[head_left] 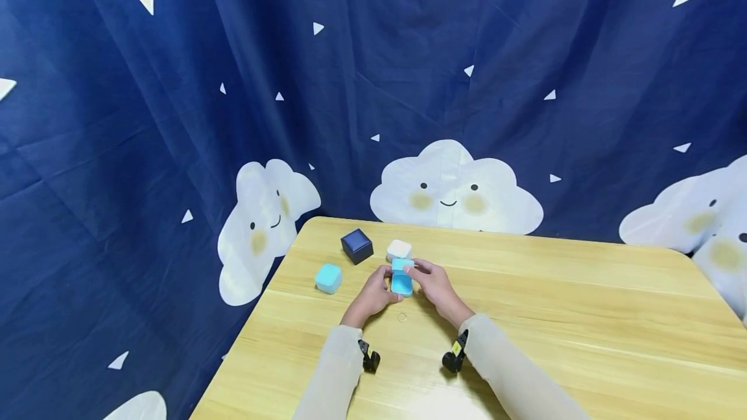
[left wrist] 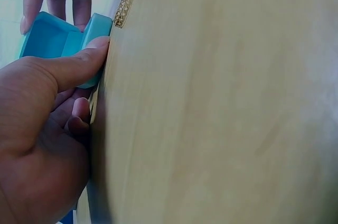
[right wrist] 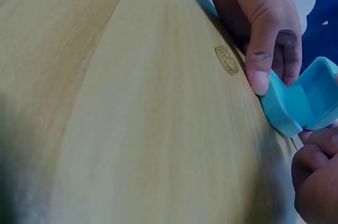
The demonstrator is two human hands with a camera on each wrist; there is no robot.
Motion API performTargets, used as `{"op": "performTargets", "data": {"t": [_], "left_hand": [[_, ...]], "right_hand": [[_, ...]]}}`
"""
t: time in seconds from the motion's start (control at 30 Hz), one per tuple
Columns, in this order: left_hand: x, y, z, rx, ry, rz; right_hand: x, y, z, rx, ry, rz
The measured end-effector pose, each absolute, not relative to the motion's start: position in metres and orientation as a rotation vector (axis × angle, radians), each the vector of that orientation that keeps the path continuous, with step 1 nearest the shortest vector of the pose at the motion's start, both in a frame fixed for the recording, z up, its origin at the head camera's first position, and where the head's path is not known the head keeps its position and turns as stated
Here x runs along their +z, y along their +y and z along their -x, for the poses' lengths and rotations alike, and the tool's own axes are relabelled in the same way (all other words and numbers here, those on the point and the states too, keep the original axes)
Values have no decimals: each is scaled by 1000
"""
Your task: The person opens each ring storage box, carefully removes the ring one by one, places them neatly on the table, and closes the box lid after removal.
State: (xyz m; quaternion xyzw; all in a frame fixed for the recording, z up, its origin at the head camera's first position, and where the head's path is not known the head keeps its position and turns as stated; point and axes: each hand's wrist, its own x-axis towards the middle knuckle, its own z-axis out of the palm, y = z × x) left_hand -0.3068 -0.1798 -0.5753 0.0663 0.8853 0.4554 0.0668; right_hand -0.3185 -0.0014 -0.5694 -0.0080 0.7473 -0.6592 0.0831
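Note:
A small light-blue ring box [head_left: 401, 285] stands on the table with its lid [head_left: 402, 264] raised, showing a hollow inside. My left hand [head_left: 374, 293] grips the lower half from the left, its thumb along the front edge. On the lid is my right hand [head_left: 436, 285], thumb at its front and fingers behind; in the right wrist view part of this hand [right wrist: 318, 176] is cut off by the frame. A gold-coloured ring [left wrist: 124, 8] with an openwork pattern lies on the wood just in front of the box, touched by neither hand.
A white box [head_left: 399, 249] stands right behind the raised lid. To the left are a dark blue box [head_left: 357, 246] and a closed light-blue box [head_left: 329, 279]. The wooden table [head_left: 554, 303] backs onto a dark blue curtain [head_left: 362, 83] with clouds.

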Motion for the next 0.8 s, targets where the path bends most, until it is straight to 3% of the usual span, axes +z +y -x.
{"op": "performTargets", "data": {"t": [0.8], "left_hand": [[-577, -180, 306, 1402, 2672, -197]], "right_hand": [[-574, 5, 315, -2063, 2053, 58]]}}
